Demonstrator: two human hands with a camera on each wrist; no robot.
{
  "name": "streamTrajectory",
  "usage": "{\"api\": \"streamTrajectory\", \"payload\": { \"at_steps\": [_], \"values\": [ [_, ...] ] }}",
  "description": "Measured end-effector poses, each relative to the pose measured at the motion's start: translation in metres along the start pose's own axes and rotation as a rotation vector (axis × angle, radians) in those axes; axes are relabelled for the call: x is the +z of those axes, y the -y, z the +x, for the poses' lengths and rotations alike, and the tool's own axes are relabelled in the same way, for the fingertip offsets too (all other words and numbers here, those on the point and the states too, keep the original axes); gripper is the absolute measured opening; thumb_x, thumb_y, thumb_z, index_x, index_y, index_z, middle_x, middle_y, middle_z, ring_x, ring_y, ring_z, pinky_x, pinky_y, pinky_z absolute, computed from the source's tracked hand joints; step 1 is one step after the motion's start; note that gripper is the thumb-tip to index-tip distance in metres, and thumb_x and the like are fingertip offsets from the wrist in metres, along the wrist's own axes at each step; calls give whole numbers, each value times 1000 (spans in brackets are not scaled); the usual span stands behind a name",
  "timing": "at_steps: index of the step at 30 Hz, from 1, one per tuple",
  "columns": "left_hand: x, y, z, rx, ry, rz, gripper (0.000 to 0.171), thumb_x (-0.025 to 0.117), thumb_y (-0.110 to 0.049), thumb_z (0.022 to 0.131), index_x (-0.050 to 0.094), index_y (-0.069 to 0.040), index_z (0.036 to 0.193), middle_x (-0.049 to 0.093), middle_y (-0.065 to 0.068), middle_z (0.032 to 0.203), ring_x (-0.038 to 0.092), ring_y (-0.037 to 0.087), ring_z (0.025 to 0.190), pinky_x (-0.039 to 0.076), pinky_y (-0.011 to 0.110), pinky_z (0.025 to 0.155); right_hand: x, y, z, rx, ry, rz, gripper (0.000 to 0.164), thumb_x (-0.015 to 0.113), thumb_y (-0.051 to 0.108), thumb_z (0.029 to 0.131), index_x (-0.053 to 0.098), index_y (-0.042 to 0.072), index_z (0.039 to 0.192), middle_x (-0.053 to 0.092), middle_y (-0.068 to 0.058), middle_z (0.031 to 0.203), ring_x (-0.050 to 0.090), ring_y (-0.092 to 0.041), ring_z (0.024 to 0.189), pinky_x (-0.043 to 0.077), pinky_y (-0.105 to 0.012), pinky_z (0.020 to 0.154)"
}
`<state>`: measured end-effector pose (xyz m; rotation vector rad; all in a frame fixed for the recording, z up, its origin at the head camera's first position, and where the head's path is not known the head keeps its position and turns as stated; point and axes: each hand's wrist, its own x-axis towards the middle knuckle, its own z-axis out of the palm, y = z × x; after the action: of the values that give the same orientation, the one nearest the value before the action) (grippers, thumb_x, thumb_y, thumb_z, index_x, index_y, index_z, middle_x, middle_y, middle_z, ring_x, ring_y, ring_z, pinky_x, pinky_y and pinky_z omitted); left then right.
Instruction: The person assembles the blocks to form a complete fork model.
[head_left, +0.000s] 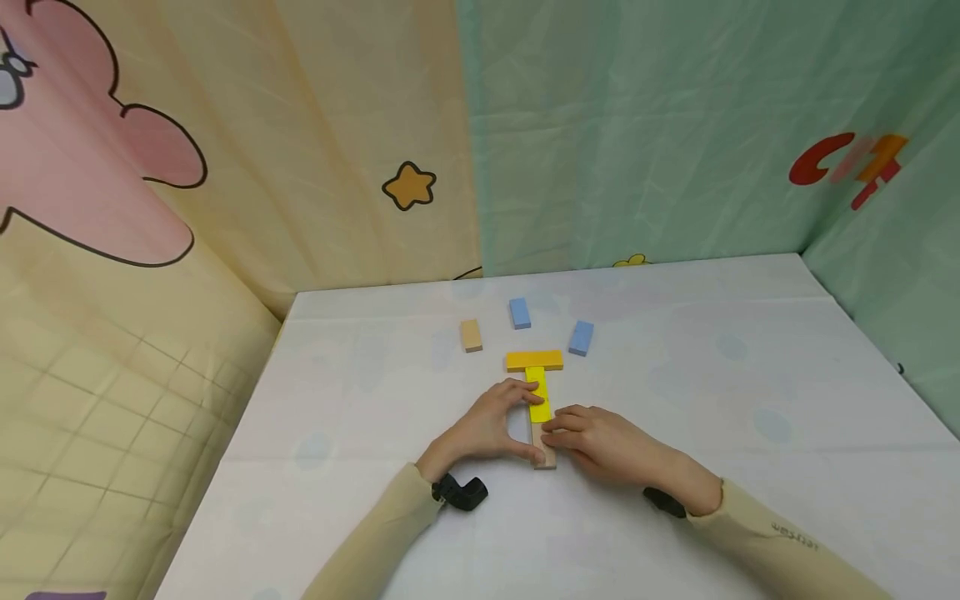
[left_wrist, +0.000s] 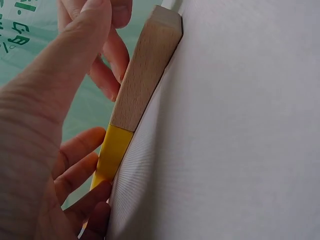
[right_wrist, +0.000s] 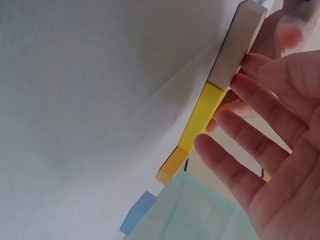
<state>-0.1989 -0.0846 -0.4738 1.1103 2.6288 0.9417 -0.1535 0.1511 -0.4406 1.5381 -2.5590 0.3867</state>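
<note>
A plain wooden block (head_left: pixel 550 458), a bright yellow block (head_left: pixel 540 412) and a crosswise orange-yellow block (head_left: pixel 534 361) lie on the table in a T shape. The left hand (head_left: pixel 483 423) arches along the stem's left side, its thumb at the wooden block and its fingers on the yellow one. From the right, the right hand (head_left: pixel 607 442) reaches in with fingertips against the wooden block. The right wrist view shows its fingers (right_wrist: pixel 270 107) extended beside the stem. Wood and yellow meet end to end in the left wrist view, where the wood grain (left_wrist: pixel 145 75) shows.
Beyond the T, a tan block (head_left: pixel 471 336) and two blue blocks, one at the back (head_left: pixel 520 313) and one on the right (head_left: pixel 581 338), lie apart on the white-covered table (head_left: pixel 360 517). Printed curtains (head_left: pixel 645 133) hang behind and at both sides.
</note>
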Motion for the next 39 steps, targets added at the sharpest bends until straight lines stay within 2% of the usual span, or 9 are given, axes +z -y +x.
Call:
{"api": "streamTrajectory", "payload": {
  "at_steps": [7, 16, 30, 39],
  "values": [
    [4, -5, -2, -26, 0, 52, 81, 76, -65, 65, 51, -19, 127, 41, -3, 139, 36, 17, 127, 30, 40, 104, 0, -1, 2, -18, 1, -31, 28, 73, 5, 81, 71, 9, 108, 64, -5, 113, 54, -28, 112, 47, -45, 89],
    [6, -9, -2, -29, -24, 89, 79, 77, -62, 66, 52, -17, 126, 41, -2, 140, 36, 18, 128, 31, 41, 103, -1, -3, 2, 6, -1, -16, 26, 71, 8, 83, 72, 11, 109, 61, -6, 116, 50, -29, 117, 44, -45, 93],
    [11, -7, -1, -19, -69, 102, 76, 76, -62, 67, 53, -18, 124, 42, -2, 138, 39, 17, 123, 35, 39, 98, 1, -4, 2, 80, 4, 94, 28, 65, 0, 85, 72, 12, 109, 60, -8, 119, 48, -30, 120, 41, -48, 96],
    [12, -7, -1, -8, -95, 98, 76, 78, -60, 66, 53, -17, 123, 42, -2, 138, 40, 17, 121, 35, 38, 96, -2, -8, 6, 121, 12, 159, 28, 61, -4, 85, 73, 8, 107, 62, -6, 114, 56, -22, 108, 46, -40, 91]
  ]
}}
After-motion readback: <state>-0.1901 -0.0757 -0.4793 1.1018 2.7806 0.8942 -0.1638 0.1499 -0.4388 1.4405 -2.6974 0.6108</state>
